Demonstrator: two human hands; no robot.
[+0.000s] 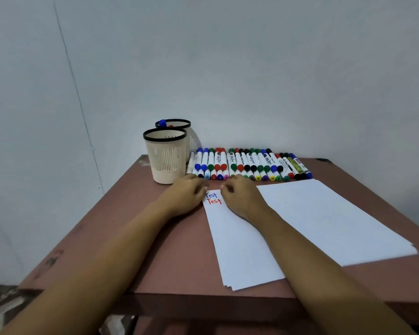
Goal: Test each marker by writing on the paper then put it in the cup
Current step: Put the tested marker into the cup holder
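Two stacks of paper shared the desk (169,250). The blank stack (336,221) lay to the right of the right fingers, apart from them. The written paper (242,250) ran from beneath both sets of fingers back toward the person, and it carried the word "Test" (213,199) twice, blue above red, between the two hands.

The left hand (185,195) rested at that sheet's far left corner and the right hand (242,199) at its far edge, close together but not touching. Both sets of fingers (202,187) were curled under. The knuckles hid the tips, so I could not tell whether either pinched a marker.

Just left of the left fingers stood the front cup (166,160). The rear cup (173,123) sat close behind it and held a blue-capped marker (162,122) and something red. The row of markers (247,164) lay just beyond the fingertips, capped and packed side by side, stretching off to the right.

Three things seemed likely to go wrong. Because the row was so tightly packed, lifting one marker might have rolled its neighbours. The front cup stood near enough to the left hand that a careless reach for the rear cup could have tipped it. The sheet was loose and might have slid under a pen stroke unless the left fingers pinned it, and the right hand might have smeared the written words if the ink was fresh.
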